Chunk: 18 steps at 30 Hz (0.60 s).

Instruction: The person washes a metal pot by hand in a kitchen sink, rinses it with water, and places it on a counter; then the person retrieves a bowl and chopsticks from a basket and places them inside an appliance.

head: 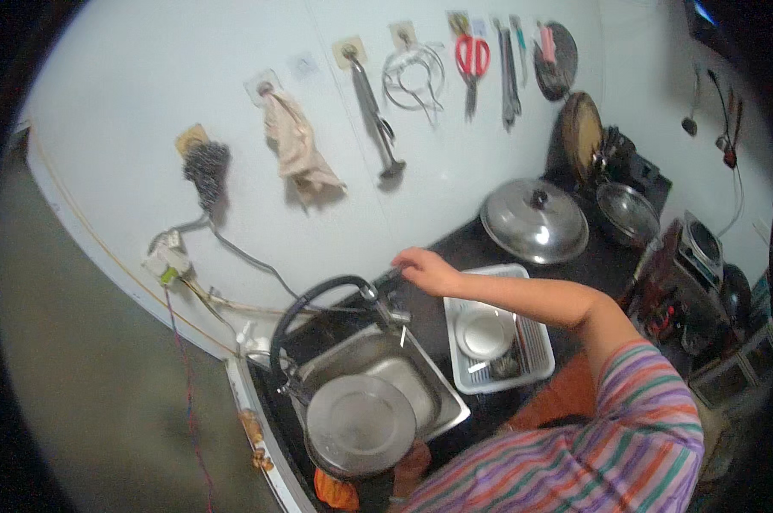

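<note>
A round grey metal pan or lid (360, 423) lies level over the near left part of the steel sink (447, 407). My left hand (415, 458) grips its right edge, with the fingers partly hidden beneath it. My right hand (425, 270) is stretched out beyond the sink close to the wall, fingers loosely bent, and nothing is seen in it. Just below that hand are the chrome faucet base (393, 314) and its black flexible hose (296, 298), which arches over the sink's left side. An orange cloth or net (335, 490) shows under the pan.
Right of the sink, a white plastic basket (458, 369) holds a white bowl (484, 332) and a scrubber (505, 365). A domed metal wok lid (534, 221) rests behind it. Red-handled scissors (473, 58) and a beige cloth (296, 141) hang on the wall; cables (252, 260) run left.
</note>
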Motion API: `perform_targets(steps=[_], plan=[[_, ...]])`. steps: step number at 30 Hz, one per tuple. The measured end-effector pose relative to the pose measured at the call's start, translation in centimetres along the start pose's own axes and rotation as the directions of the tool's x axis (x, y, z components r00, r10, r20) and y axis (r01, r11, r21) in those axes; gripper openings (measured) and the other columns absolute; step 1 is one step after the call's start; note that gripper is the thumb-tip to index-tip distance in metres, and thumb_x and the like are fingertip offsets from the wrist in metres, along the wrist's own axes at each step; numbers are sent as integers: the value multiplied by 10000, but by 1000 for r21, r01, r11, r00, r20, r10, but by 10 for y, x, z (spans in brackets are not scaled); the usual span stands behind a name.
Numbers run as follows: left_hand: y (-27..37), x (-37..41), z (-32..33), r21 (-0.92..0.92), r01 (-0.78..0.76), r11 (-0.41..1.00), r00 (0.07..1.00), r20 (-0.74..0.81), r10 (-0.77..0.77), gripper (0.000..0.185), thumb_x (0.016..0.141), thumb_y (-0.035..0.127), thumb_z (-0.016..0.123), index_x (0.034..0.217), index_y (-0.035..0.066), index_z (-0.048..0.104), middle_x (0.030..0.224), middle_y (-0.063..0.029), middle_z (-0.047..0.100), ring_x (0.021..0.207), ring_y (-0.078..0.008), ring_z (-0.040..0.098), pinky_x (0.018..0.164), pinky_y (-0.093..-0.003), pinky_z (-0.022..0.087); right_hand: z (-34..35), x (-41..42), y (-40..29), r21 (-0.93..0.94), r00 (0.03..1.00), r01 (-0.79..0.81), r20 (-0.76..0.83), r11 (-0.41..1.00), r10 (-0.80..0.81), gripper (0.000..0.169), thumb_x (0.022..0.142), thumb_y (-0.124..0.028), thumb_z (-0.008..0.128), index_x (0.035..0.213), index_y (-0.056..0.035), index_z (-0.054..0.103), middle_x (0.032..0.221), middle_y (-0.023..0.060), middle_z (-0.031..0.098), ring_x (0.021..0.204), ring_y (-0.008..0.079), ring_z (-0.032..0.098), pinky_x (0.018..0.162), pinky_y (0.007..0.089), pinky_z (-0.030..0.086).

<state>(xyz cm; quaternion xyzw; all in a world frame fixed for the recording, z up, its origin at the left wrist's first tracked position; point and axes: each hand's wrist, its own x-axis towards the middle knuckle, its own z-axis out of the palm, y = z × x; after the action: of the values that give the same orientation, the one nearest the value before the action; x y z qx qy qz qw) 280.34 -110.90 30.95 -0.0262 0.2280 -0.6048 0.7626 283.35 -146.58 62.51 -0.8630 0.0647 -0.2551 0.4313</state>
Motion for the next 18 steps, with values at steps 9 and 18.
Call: perform_targets(steps=[9, 18], plan=[[-5, -19, 63, 551, 11, 835, 979, -175, 102, 320, 842, 342, 453, 944, 59, 560, 857, -100, 584, 594, -154, 508, 471, -307, 444, 49, -179, -52, 395, 912, -281, 394, 875, 115, 672, 860, -299, 538, 1378, -60, 182, 1319, 186, 326, 1218, 263, 347, 992, 371, 317], [-55, 19, 148, 858, 369, 357, 930, -340, -142, 341, 846, 354, 450, 977, 56, 551, 878, -95, 577, 615, -161, 513, 476, -305, 443, -7, -302, -107, 243, 858, -200, -424, 949, 290, 727, 826, -285, 587, 1376, -39, 178, 1390, 146, 243, 1267, 250, 291, 1008, 387, 284]])
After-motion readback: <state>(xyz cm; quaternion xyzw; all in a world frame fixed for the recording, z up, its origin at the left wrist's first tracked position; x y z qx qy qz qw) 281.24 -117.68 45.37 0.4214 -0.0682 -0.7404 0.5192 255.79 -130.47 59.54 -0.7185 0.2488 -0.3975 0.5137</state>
